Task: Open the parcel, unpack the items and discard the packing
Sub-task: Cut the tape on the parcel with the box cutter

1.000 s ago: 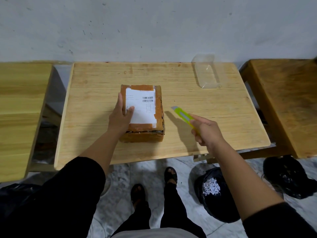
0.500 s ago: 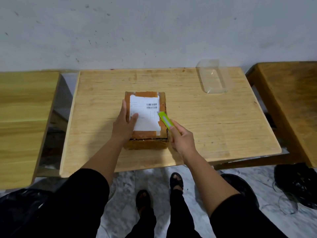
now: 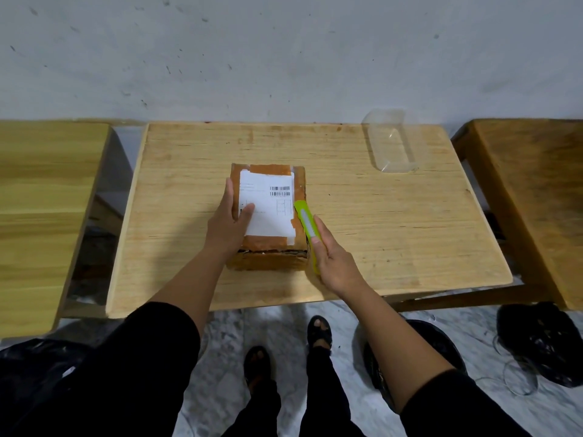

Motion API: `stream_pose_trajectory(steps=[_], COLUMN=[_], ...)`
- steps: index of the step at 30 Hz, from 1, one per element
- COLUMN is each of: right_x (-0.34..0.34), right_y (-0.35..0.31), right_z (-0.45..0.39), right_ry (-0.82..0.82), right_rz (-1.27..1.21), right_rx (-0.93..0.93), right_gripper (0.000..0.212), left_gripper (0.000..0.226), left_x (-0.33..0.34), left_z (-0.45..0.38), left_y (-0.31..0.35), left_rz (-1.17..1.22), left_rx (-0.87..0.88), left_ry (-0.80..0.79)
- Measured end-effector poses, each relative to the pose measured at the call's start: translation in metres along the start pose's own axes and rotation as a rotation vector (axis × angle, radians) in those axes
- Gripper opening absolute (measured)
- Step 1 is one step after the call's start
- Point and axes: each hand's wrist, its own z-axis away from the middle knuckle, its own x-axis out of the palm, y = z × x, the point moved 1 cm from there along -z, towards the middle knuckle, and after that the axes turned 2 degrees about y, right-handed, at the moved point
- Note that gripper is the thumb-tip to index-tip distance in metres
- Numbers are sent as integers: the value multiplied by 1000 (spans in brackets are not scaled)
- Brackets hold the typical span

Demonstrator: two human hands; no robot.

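Observation:
A brown cardboard parcel (image 3: pixel 271 247) with a white shipping label and orange-brown tape sits in the middle of the light wooden table (image 3: pixel 394 234). My left hand (image 3: pixel 225 225) rests on the parcel's left side, thumb on the label and fingers along the left edge. My right hand (image 3: pixel 334 263) grips a lime-green utility knife (image 3: pixel 304 220), index finger laid along its back. The knife's tip lies at the parcel's top right edge, near the label's right border.
A clear plastic container (image 3: pixel 391 143) stands at the table's back right. Wooden tables flank it on the left (image 3: pixel 41 200) and right (image 3: pixel 533 190). Black bags lie on the marble floor at right (image 3: pixel 536 342), under my right arm (image 3: pixel 441 345), and at lower left (image 3: pixel 28 367).
My right hand has carried the knife leftward from the open table to the parcel's right top edge. My left hand has stayed on the parcel.

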Motion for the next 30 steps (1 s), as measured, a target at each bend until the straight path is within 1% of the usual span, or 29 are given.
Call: stream_pose_trajectory(steps=[3,5,9,12,16,18,20,22,23,25,27,30], right_x=[-2,-3,-2,2,-2,-10,-20,-31,-37,-48,-60,-77], right_y=[-2,-2,4,13,21,21,22,26,30,35,35,35], right_z=[2,7,16,18,15,12,3,-17,-31,-63,-96,-142], right_ry=[-30,-102,-244,-269,-220,-208,-172,-85,-14,108,165,190], right_rz=[37,-24,-255,-239,-165,-188,-241,-291,-301,-276,-232,-126], right_rx=[-21,12,129,85,-4,-44,-46,-28,-22,-4,19,26], right_gripper=[47,50,57,58,52,49,46,46,46,48,47,46], left_gripper=[67,66,66,66,67,67,67,67,67,66,66,67], left_x=[-1,-2,-2,-2,-3,-3,-2,-2,-1,0,0,-1], left_z=[0,1,1,2,4,3,2,2,2,2,2,3], left_y=[0,0,1,3,7,8,6,5,4,7,8,11], left_rz=[5,3,1,-4,-20,-12,-3,18,34,61,56,93], left_rx=[-3,-1,3,-10,-35,-60,-72,-80,-85,-99,-118,-160], left_ry=[-8,-9,-6,-1,-1,-2,-8,-13,-12,0,18,35])
